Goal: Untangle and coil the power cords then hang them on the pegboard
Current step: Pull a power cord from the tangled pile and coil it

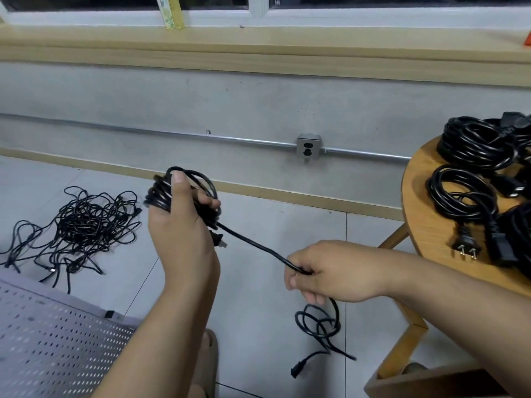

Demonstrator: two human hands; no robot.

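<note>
Power cord [253, 245] mid-air at centre, above floor tiles. Pegboard [51, 340] lower left. Wooden table [425, 219] right, bearing finished coils [474, 147]. Tangled heap [86, 222] on floor, left. Left hand [178, 225] clenched round wound loops; right hand [330, 271] pinching taut stretch; loose tail [336, 311] on floor below.

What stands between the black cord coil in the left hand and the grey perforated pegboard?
Nothing visible: open air separates the black cord coil, gripped by the left hand, from the grey perforated pegboard. Its uncoiled tail runs through the right hand.
</note>
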